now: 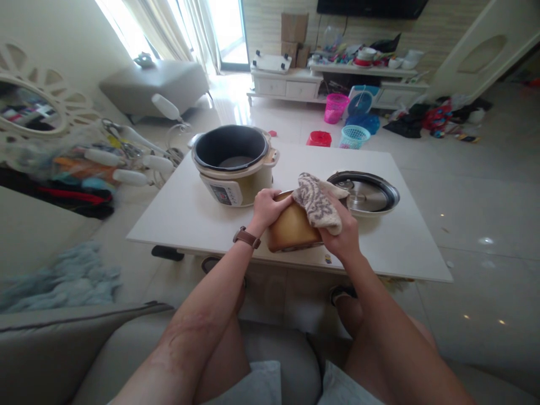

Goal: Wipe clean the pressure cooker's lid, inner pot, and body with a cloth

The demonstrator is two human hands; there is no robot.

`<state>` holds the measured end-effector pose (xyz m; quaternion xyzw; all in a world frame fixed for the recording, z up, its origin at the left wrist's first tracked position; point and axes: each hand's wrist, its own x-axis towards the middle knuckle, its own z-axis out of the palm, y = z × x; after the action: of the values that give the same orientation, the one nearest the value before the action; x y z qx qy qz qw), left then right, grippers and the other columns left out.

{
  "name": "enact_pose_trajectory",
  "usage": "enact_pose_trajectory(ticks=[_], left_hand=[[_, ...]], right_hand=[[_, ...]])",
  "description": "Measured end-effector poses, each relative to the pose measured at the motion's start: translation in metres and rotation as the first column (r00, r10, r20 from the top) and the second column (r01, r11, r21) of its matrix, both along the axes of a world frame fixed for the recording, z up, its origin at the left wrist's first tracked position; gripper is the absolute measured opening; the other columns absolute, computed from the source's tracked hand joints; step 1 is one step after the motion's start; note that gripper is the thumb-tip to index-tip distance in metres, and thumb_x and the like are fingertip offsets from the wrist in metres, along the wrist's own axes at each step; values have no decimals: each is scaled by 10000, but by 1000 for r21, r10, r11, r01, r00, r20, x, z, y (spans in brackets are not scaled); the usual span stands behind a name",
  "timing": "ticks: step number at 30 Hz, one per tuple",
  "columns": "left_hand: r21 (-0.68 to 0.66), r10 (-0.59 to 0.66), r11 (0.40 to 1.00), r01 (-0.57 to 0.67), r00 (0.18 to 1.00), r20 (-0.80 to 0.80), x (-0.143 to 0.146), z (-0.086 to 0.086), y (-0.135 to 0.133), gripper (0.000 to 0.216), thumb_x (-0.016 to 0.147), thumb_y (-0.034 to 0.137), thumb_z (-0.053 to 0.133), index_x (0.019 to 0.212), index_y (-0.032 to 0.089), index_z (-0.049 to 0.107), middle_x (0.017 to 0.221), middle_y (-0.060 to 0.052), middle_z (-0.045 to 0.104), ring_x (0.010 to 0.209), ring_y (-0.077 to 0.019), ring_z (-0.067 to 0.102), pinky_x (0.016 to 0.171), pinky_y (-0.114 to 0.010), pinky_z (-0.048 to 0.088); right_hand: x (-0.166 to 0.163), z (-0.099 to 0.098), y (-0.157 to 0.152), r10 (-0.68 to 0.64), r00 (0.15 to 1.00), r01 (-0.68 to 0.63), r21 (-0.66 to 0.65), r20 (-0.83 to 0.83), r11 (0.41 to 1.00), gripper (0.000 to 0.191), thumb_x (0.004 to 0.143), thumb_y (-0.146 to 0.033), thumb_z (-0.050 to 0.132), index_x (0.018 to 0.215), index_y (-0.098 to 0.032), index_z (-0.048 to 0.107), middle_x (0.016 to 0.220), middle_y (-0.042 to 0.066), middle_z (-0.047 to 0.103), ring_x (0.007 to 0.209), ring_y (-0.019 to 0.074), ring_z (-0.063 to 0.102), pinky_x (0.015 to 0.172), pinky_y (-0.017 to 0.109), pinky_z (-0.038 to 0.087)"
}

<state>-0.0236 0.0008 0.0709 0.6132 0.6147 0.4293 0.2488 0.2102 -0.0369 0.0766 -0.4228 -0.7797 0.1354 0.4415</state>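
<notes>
My left hand (pixel 269 212), with a watch (pixel 247 237) on its wrist, is closed on the upper left edge of a golden-brown rounded pot (pixel 291 228). The pot is tilted at the table's near edge; its inside is mostly hidden. My right hand (pixel 342 233) is closed on a cream cloth with a grey-brown pattern (pixel 316 202), which lies against the pot's upper right side. Behind my left hand stands an electric cooker (pixel 248 180), lidless, its dark inside showing. Right of the cloth, a round metal lid (pixel 371 194) lies with its inner side up.
All this is on a white table (pixel 169 222). A grey sofa (pixel 274 354) is under me. Beyond the table are a red stool (pixel 319 139), a light-blue basket (pixel 354 136) and a pink basket (pixel 336 108). A white lamp (pixel 143 140) stands at the left.
</notes>
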Motion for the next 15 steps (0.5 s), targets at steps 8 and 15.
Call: enact_pose_trajectory(ticks=[8,15], left_hand=[[-2,-7,1000,8,984,179,-5,-21,1,644,807,716,645,547,216,333,604,27,271,619,-114,260,589,-312,177],[11,-55,999,54,978,200,5,-24,2,600,842,688,604,571,218,349,610,31,300,626,-119,286,600,-307,214]], right_hand=[[6,-26,23,-374,880,295,-281,-293,913,344,862,-519,739,955,-195,803,948,113,838,980,374,799,951,532,628],[10,-17,20,-413,880,365,-222,-233,904,341,835,-488,750,993,-192,812,1010,136,842,977,380,798,919,522,628]])
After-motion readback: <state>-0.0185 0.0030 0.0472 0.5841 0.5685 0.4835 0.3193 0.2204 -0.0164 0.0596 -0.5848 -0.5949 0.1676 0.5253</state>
